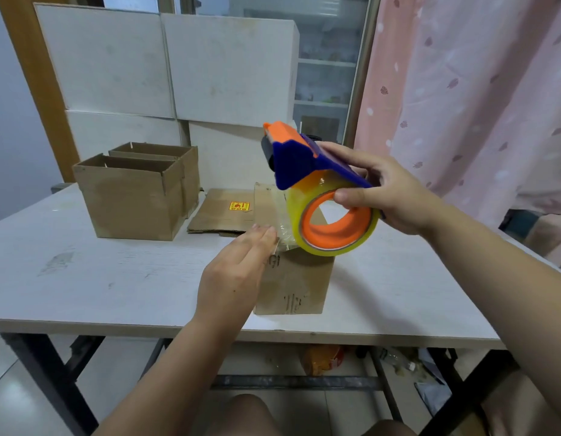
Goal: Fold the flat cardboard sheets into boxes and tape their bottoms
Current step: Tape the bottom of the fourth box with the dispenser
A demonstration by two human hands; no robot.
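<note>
a small brown corrugated cardboard box (294, 284) stands near the front edge of the pale, matte, scuffed counter (99, 278), its closed flaps facing up. a strip of clear glossy tape (283, 215) runs along the top of the box and wrinkles where it reaches the near top edge.

the left hand (238, 272) lies flat against the box's left top edge, its fingers (263, 234) straight and pressed together, the tips resting on the end of the tape.

the right hand (389, 190) holds a tape dispenser (304, 158) above the box, tilted. its thumb sits on the rim of the orange plastic hub and its other fingers curl round the far side of the blue plastic body. the dispenser has an angular blue shell with an orange top. its tape roll (335, 243) is a thick yellowish translucent ring, and its lower edge is close over the box's top near corner.

further back on the left of the counter two open-topped brown boxes (131, 199) stand touching each other, one behind the other, with rough raw flap edges. just to their right, flat cardboard sheets (222, 212) lie in a low stack. the top one bears a small yellow and red sticker (239, 205).

behind the counter, large smooth white boxes (210, 67) are stacked like a wall. a pink curtain (477, 89) with a small leaf print hangs on the right.
</note>
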